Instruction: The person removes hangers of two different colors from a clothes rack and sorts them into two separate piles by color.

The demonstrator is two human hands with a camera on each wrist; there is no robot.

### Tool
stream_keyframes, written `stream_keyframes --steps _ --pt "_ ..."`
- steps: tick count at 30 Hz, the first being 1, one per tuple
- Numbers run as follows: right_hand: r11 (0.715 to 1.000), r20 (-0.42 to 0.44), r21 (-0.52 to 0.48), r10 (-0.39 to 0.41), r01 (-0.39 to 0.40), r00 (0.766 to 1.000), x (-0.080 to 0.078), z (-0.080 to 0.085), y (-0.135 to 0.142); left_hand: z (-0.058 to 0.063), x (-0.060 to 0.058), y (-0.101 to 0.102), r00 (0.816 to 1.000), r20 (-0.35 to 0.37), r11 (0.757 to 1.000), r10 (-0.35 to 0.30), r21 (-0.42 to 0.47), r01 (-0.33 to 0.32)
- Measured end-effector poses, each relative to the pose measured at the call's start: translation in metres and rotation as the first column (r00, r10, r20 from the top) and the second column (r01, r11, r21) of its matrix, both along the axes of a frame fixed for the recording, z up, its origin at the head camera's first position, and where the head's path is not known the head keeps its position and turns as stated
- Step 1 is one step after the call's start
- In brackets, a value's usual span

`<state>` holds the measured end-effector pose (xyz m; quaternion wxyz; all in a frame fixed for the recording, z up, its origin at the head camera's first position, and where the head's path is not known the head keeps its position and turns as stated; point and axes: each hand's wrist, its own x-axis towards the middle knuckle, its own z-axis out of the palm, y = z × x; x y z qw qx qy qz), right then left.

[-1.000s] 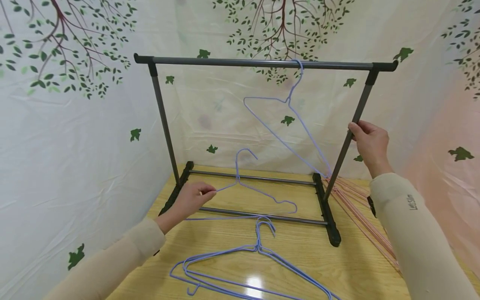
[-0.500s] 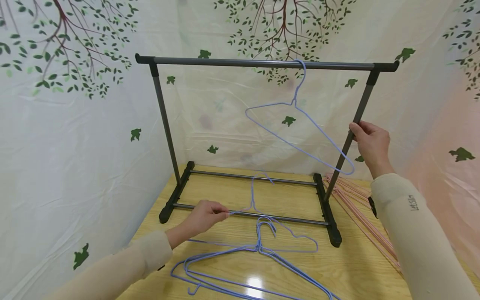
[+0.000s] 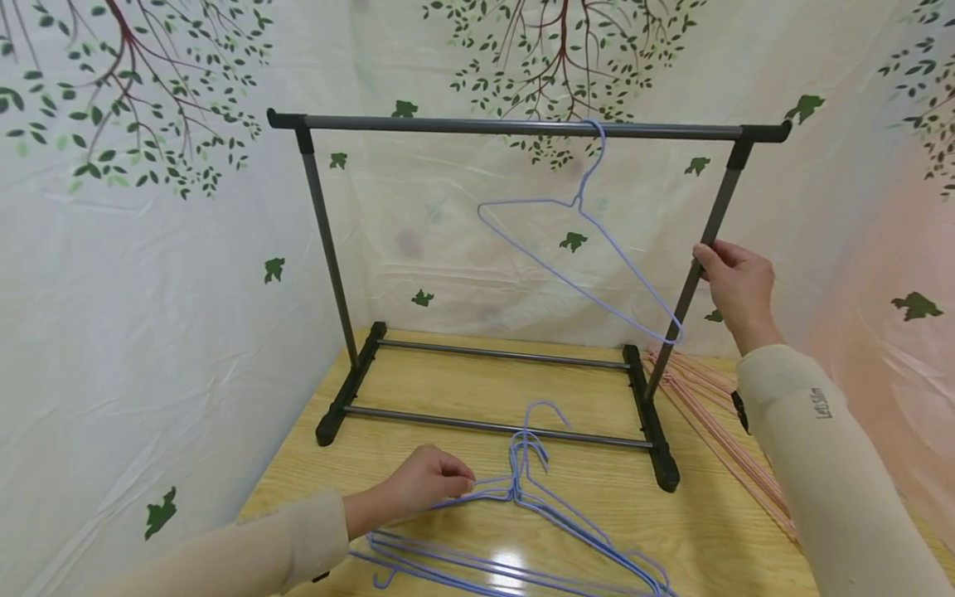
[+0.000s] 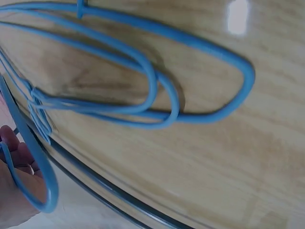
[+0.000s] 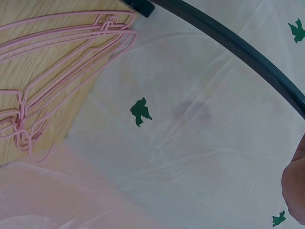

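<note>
My left hand point(image 3: 425, 481) pinches one shoulder of a blue wire hanger point(image 3: 529, 414), held just above a pile of blue hangers point(image 3: 516, 495) on the table. In the left wrist view the held hanger's rounded end point(image 4: 50, 191) loops in front of the left hand point(image 4: 19, 186). With thumb and fingers, my right hand point(image 3: 739, 286) grips the right post point(image 3: 685, 303) of a black garment rack. Another blue hanger point(image 3: 579, 201) hangs by its hook from the rack's top bar point(image 3: 448, 126), right of the middle, skewed with its right end low near that post.
Several pink hangers point(image 5: 21, 107) lie on the wooden table point(image 3: 462, 381), to the right of the rack's base. A small hook-shaped end point(image 3: 384, 578) pokes out from under the blue pile. A leaf-printed cloth point(image 3: 403, 240) stands behind and beside the rack.
My left hand has brought its hanger down and toward me, from the rack's base to over the blue pile. The hanging hanger has swung. My right hand stays on the post.
</note>
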<state>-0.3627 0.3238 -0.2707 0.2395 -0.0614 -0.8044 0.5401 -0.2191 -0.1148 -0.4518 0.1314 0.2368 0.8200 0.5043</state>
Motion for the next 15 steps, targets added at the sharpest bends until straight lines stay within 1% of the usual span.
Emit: stream_keyframes --steps 2,4,8,15 --pt "1.000 -0.005 -0.003 0.001 -0.001 1.000 -0.001 0.000 0.000 -0.003 0.003 0.000 1.000 0.018 1.000 0.001 -0.002 -0.001" --pt "1.000 -0.007 -0.014 0.004 -0.004 1.000 -0.001 0.000 0.000 -0.008 0.004 -0.001 1.000 0.009 1.000 0.004 -0.019 -0.004" --pt "1.000 -0.011 -0.017 0.005 -0.005 1.000 -0.001 0.000 0.000 -0.016 0.005 -0.003 0.999 -0.037 0.997 0.015 -0.075 -0.017" --pt "1.000 -0.002 -0.016 0.009 -0.009 1.000 0.001 0.000 0.000 -0.020 0.007 -0.004 0.994 -0.106 0.990 0.016 -0.137 -0.031"
